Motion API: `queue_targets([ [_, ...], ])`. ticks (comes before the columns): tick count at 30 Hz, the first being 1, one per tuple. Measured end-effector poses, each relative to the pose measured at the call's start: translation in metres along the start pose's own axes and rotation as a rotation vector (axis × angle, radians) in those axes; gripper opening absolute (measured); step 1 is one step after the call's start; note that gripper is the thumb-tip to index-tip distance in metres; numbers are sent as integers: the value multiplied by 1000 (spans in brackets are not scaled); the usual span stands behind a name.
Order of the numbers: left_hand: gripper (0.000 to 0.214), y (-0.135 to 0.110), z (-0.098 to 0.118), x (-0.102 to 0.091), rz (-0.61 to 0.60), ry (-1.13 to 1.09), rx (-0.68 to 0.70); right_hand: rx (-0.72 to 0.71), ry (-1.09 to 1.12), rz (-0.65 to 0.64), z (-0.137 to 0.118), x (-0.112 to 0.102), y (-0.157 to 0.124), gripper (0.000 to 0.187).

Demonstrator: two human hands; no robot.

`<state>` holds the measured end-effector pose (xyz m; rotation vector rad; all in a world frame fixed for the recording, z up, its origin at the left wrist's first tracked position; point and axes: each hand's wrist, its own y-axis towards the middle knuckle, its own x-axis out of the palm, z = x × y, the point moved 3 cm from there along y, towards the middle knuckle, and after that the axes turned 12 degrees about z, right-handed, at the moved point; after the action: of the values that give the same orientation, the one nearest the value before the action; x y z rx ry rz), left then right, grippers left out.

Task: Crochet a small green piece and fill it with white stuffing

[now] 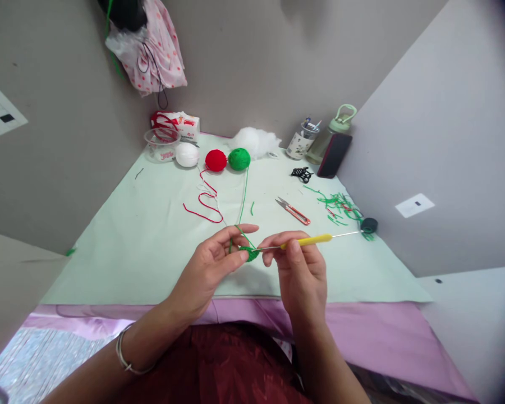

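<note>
My left hand pinches a small green crochet piece between thumb and fingers. Green yarn passes over its raised index finger and runs back to a green yarn ball. In my right hand is a crochet hook with a yellow grip, held like a pen. The hook's metal tip meets the green piece at its upper edge. Beside the green ball sit a red yarn ball and a white yarn ball. A loose red strand curls on the table in front of them.
Orange-handled thread snips lie beyond my right hand. Green yarn scraps, a black roll and a black hair claw are on the right. White stuffing, a pen cup, a bottle, a phone and a plastic tub line the back.
</note>
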<state>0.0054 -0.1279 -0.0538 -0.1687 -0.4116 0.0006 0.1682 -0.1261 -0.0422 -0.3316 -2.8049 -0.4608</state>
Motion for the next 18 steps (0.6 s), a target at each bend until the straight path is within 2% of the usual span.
queue_targets([
  [3, 33, -1, -1, -2, 1, 37, 43, -94, -108, -11, -4, -2, -5, 23],
  [7, 37, -1, 2, -4, 14, 158, 128, -296, -255, -28, -10, -3, -11, 23],
  [13, 31, -3, 7, -1, 92, 276, 260, -629, -483, -164, -10, -1, -19, 29],
  [16, 37, -3, 7, 3, 95, 182, 205, -783, -643, -151, -5, -2, -24, 37],
  [18, 46, -1, 5, 5, 52, 32, 45, -858, -700, -114, -3, -1, -27, 43],
])
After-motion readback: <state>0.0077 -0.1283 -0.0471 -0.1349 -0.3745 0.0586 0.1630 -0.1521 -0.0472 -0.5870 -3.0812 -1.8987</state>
